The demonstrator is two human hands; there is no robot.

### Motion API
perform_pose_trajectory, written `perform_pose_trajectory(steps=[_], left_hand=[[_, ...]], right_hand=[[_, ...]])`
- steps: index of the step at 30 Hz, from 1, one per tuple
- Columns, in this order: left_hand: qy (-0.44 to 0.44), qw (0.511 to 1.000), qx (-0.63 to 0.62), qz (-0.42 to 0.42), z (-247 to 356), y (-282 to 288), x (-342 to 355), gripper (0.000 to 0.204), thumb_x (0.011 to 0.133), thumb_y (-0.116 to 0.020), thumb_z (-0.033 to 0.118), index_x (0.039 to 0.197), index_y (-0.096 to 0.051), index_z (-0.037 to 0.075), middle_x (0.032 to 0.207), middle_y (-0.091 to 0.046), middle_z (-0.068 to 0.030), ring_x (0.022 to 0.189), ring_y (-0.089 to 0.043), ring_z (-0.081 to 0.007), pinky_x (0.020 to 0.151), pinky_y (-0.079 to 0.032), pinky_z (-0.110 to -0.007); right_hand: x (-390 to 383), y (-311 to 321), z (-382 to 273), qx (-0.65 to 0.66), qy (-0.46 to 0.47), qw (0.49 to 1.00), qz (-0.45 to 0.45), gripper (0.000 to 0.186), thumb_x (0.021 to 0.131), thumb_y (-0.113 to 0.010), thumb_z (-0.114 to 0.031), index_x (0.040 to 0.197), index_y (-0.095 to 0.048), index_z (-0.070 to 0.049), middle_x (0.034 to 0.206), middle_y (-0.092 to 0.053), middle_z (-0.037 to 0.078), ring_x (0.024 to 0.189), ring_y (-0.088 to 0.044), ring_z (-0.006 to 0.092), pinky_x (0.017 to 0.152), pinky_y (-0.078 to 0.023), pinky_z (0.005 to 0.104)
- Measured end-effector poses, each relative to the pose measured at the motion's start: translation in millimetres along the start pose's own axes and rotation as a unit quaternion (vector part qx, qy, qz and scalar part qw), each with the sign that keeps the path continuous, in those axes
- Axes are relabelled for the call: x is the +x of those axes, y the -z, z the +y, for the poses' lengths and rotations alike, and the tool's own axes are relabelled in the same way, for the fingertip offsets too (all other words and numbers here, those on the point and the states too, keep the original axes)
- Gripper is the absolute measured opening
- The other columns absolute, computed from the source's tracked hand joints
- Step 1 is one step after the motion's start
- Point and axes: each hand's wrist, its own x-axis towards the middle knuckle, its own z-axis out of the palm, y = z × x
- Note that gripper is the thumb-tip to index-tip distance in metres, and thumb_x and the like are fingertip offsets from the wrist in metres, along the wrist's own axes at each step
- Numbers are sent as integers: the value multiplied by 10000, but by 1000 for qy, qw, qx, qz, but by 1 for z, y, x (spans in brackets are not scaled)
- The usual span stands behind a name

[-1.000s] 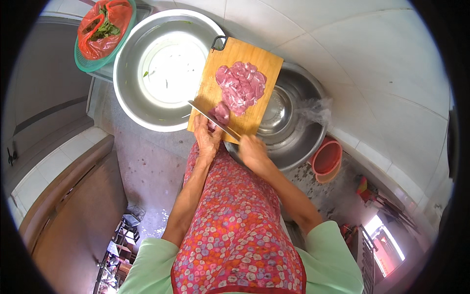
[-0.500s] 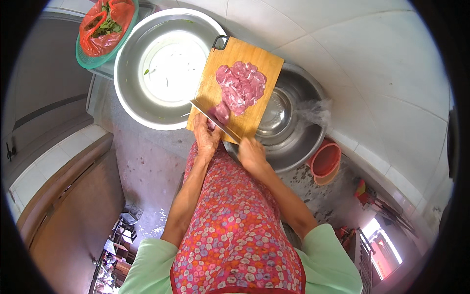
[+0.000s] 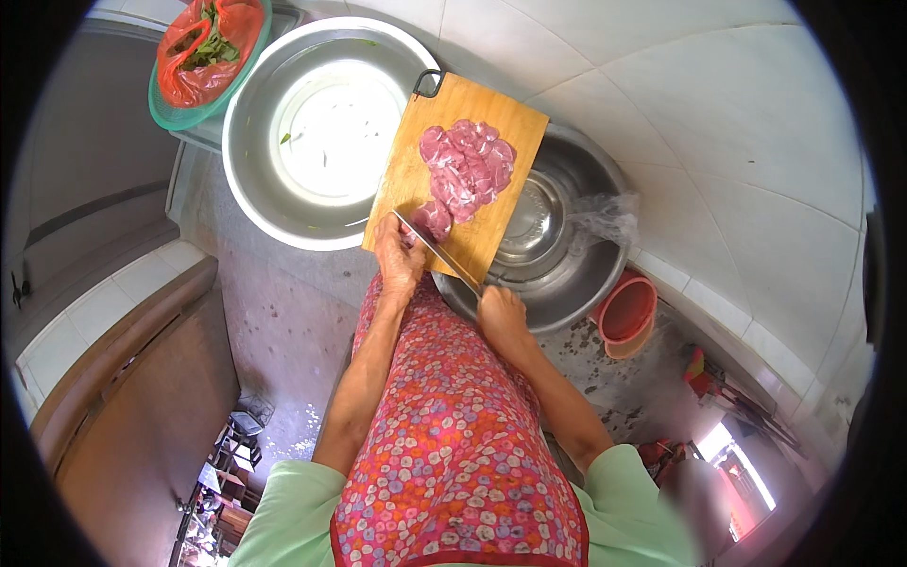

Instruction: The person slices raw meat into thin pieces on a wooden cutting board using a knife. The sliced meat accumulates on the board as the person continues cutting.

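A wooden cutting board (image 3: 402, 194) with a black corner handle bears a heap of sliced raw meat (image 3: 468, 170). My right hand (image 3: 502, 310) is closed round the handle of a knife (image 3: 440, 253), at the board's lower right edge. Its blade slants up and left to the fingers of my left hand (image 3: 398, 257). That hand is curled over a piece of raw meat at the board's near left edge, pressing it down. Part of the piece shows pink under the fingers; more slices (image 3: 433, 220) lie just across the blade.
A large metal basin (image 3: 244, 180) of water stands left of the board. Another metal basin (image 3: 605, 269), holding a smaller bowl (image 3: 531, 231) and clear plastic (image 3: 609, 219), sits under its right side. A green basket (image 3: 170, 115) holds a red bag (image 3: 194, 83) of leaves. Red bucket (image 3: 627, 310) at right.
My right hand has drawn the knife down and to the right, so its tip has come nearer my left fingers. My left hand stays on the meat.
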Motion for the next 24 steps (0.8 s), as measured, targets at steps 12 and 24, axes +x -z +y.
perform_pose_trajectory(steps=[12, 24], left_hand=[[10, 998, -64, 6, -7, -2, 7, 252, 690, -652, -63, 798, -446, 33, 759, -457, -63, 705, -477, -191, 612, -420, -316], [137, 966, -217, -29, -3, 24, 55, 262, 738, -627, -48, 876, -429, 55, 784, -552, -67, 654, -532, -124, 564, -486, -270]], right_hand=[[39, 19, -59, 33, 51, 996, 60, 172, 815, -587, -93, 937, -674, -7, 957, -677, 235, 976, -642, 399, 840, -504, 497], [-12, -14, 28, 13, 40, 994, 99, 199, 847, -599, -196, 873, -658, -8, 885, -662, 237, 870, -640, 415, 768, -504, 511]])
